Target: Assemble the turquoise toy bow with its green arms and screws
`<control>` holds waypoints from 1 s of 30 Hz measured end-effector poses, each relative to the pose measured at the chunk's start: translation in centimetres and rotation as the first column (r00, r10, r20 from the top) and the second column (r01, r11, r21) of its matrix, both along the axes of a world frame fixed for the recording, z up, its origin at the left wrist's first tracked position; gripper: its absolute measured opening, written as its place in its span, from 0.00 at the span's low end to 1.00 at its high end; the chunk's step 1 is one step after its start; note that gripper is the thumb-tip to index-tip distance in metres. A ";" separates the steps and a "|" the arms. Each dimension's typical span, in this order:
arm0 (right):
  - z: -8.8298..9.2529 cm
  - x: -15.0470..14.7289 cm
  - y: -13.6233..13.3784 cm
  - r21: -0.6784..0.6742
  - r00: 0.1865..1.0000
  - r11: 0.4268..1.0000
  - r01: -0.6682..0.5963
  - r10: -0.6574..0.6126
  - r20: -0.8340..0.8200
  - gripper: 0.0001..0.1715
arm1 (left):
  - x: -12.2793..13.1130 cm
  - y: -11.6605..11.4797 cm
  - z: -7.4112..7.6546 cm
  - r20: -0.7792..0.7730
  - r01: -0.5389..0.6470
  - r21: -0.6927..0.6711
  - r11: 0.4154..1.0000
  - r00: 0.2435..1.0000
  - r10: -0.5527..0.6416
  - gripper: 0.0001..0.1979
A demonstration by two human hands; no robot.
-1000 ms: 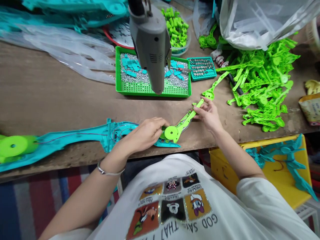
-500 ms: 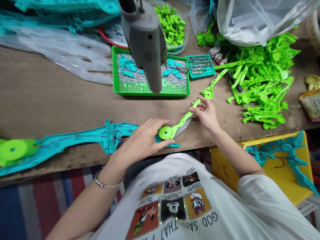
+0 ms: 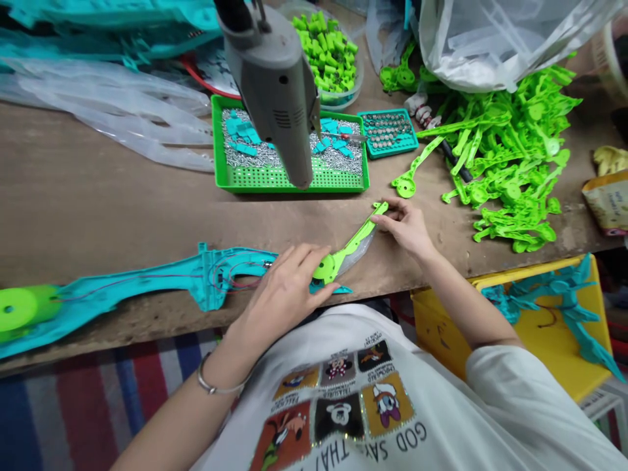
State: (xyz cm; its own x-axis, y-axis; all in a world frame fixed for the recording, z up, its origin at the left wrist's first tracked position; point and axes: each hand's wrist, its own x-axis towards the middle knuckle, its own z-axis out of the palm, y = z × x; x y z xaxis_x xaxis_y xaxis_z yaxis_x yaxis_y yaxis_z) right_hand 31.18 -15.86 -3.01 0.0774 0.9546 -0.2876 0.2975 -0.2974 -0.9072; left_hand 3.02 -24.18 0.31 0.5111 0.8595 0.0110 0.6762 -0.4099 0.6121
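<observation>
A turquoise plastic bow-shaped half shell (image 3: 161,275) lies along the front edge of the table, with thin red wires inside it. My left hand (image 3: 294,278) rests over its right part, thumb and forefinger closed around the round end of a bright green plastic arm (image 3: 350,245). My right hand (image 3: 407,229) pinches the thin upper end of that arm. A clear plastic piece (image 3: 358,255) runs along the arm's lower side. The palm hides the joint between green and turquoise.
A grey electric screwdriver (image 3: 282,98) hangs over a green tray (image 3: 294,183) of screws and turquoise bits. Beside it sits a small turquoise tray (image 3: 390,134). Right: piled green arms (image 3: 515,170); a yellow bin (image 3: 554,353) below. A bowl (image 3: 343,98) of green pieces stands behind.
My left hand has shifted forward over the round green end, covering more of it. The arm's upper end and my right hand sit slightly lower in view. The whole view has shifted a little.
</observation>
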 end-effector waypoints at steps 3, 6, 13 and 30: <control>0.2 0.2 0.1 -0.038 0.998 0.999 -0.014 0.012 -0.064 0.32 | 0.3 -0.9 0.0 -0.072 -0.008 0.089 0.996 0.997 0.014 0.27; 0.2 0.4 0.1 -0.037 0.996 0.999 -0.003 0.000 -0.084 0.33 | 0.5 -1.8 -0.4 -0.077 -0.013 0.173 0.985 0.997 0.026 0.29; 0.3 0.4 -0.1 -0.040 0.997 0.999 0.013 -0.016 -0.080 0.34 | 0.2 -2.7 -1.1 -0.048 -0.025 0.258 0.966 0.998 0.038 0.36; 3.3 0.5 -0.5 -0.103 0.907 0.991 0.084 -0.119 -0.405 0.25 | 0.9 -3.2 -0.1 0.152 -0.035 0.342 0.939 0.988 -0.018 0.43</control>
